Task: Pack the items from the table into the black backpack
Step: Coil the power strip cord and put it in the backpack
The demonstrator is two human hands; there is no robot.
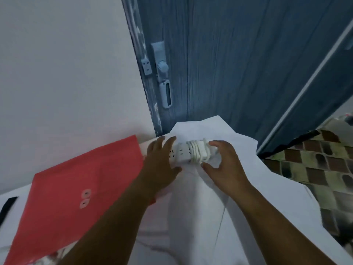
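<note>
Both hands are out over the desk [200,217], which is draped in white, and they close in on the white power strip [188,153] lying at 12 o'clock near the far edge, its cord [197,152] wound around its right half. The left hand [161,161] lies with straight fingers across the strip's left end, touching it, grip released. The right hand [223,161] curves around the corded end from 3 o'clock, thumb below and fingers above; whether that grip has actually clenched on the strip or is only cupping it, I cannot tell. At 9 o'clock a red envelope [76,188] with 2 round clasps lies flat on the desk, untouched. A dark strap-like edge [7,207] peeks in at far 9 o'clock; it may be the backpack, but too little shows to say. Judging by this, packing is early or midway: at least 2 items are on the desk, the strip is just being picked up, and the envelope is left. A blue door [229,64] stands behind at 12 o'clock.
</note>
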